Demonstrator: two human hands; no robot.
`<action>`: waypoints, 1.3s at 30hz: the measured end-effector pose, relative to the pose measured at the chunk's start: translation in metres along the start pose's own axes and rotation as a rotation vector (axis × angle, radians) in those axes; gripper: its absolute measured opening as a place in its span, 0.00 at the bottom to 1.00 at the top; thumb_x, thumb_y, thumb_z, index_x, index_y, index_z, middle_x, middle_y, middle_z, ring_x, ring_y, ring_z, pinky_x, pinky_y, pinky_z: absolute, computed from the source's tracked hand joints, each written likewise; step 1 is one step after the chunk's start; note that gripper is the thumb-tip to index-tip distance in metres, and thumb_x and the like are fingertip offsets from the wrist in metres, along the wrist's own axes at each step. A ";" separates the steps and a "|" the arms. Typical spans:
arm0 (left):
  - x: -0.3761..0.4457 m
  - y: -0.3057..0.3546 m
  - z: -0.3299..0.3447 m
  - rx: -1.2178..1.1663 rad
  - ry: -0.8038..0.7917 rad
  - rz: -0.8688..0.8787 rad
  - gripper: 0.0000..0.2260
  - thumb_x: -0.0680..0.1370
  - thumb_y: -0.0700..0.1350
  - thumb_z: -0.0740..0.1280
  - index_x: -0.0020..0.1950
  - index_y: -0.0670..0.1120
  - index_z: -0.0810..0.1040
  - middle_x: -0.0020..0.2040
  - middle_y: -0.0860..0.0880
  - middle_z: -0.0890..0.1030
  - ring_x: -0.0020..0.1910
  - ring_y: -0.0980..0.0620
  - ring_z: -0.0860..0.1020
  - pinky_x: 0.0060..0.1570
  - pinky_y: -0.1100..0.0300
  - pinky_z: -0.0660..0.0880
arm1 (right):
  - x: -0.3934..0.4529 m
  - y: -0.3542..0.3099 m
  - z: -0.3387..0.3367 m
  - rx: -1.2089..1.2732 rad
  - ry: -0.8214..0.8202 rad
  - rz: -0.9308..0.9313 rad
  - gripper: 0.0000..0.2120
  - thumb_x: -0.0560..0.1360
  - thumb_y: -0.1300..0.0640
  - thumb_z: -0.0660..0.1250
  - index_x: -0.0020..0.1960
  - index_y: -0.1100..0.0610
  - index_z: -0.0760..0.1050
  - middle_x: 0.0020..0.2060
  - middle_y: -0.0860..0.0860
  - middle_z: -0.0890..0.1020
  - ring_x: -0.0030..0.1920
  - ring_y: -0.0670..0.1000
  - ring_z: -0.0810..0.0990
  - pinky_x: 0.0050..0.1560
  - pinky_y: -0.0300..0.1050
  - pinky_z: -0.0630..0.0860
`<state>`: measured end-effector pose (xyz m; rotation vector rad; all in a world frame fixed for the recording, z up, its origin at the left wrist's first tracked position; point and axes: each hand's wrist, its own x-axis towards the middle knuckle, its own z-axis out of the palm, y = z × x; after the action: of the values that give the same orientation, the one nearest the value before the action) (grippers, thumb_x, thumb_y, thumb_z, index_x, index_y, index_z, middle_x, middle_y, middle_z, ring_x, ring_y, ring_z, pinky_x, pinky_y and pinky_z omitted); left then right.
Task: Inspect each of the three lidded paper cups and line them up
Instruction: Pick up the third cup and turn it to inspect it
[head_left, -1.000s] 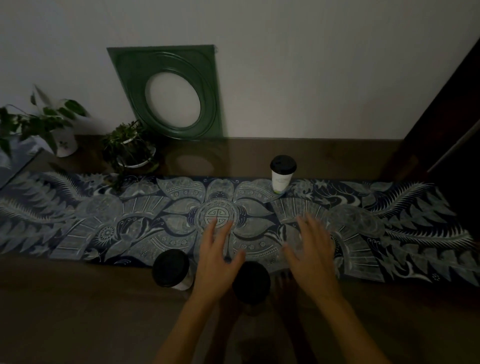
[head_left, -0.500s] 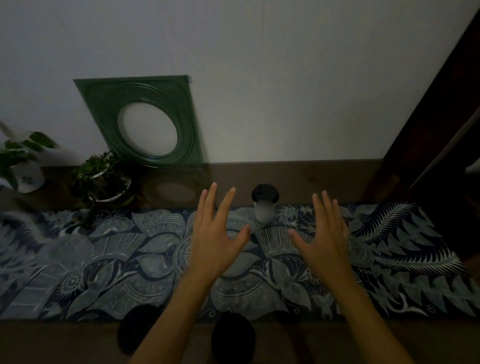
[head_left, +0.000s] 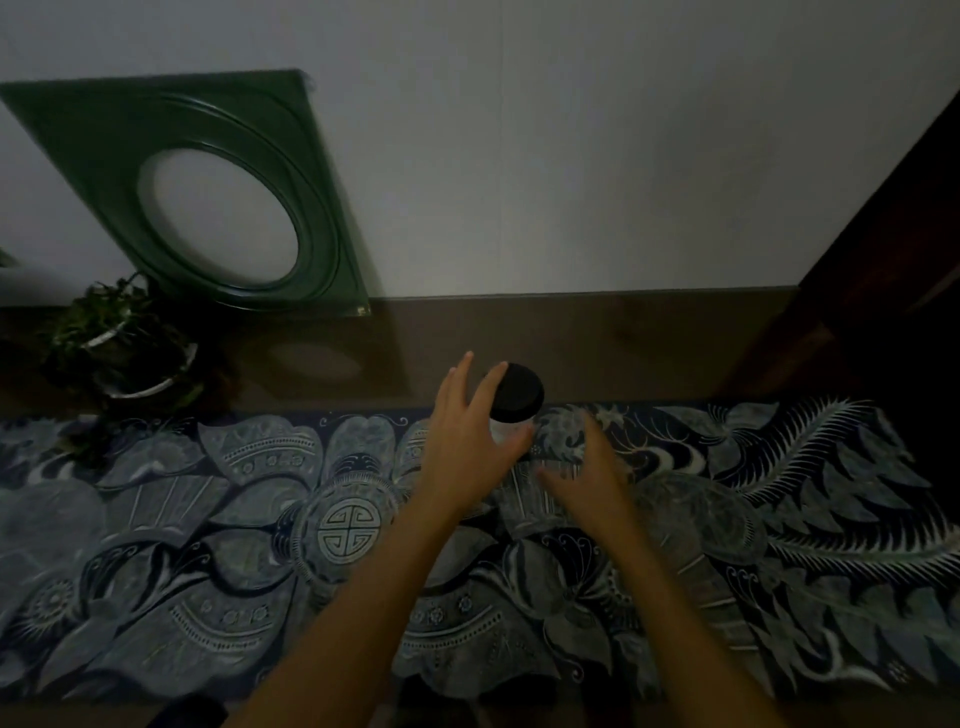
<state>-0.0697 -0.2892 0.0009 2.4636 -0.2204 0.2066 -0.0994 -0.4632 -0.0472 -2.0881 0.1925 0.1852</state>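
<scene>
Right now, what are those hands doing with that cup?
A person is reaching across a patterned blue table runner for a white paper cup with a black lid, standing upright at the runner's far edge. The left hand is spread open against the cup's left side, fingers not yet closed around it. The right hand hovers open just to the cup's right, touching nothing. A potted plant and a green frame leaning on the wall sit to the left.
</scene>
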 end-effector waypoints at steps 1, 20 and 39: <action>0.007 -0.002 0.007 0.030 -0.013 0.008 0.33 0.73 0.60 0.69 0.76 0.53 0.64 0.80 0.43 0.57 0.78 0.39 0.57 0.70 0.38 0.65 | 0.007 0.005 0.004 0.012 -0.027 0.009 0.50 0.66 0.33 0.71 0.78 0.47 0.49 0.76 0.50 0.61 0.74 0.52 0.63 0.71 0.57 0.67; 0.050 -0.025 0.047 0.292 -0.215 0.015 0.30 0.75 0.64 0.63 0.76 0.60 0.61 0.76 0.46 0.64 0.68 0.37 0.65 0.61 0.39 0.71 | 0.089 -0.006 0.056 0.233 -0.189 -0.012 0.25 0.77 0.62 0.67 0.71 0.52 0.63 0.62 0.55 0.76 0.59 0.57 0.78 0.57 0.53 0.79; -0.040 0.045 -0.076 -0.692 -0.030 -0.256 0.08 0.82 0.52 0.60 0.58 0.56 0.76 0.52 0.54 0.79 0.46 0.63 0.79 0.40 0.68 0.77 | -0.068 -0.069 -0.031 0.076 -0.022 -0.333 0.35 0.63 0.54 0.79 0.67 0.49 0.71 0.57 0.47 0.72 0.56 0.36 0.73 0.51 0.27 0.71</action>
<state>-0.1252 -0.2724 0.0786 1.7824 0.0182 -0.0210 -0.1490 -0.4515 0.0404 -2.0084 -0.1596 -0.0006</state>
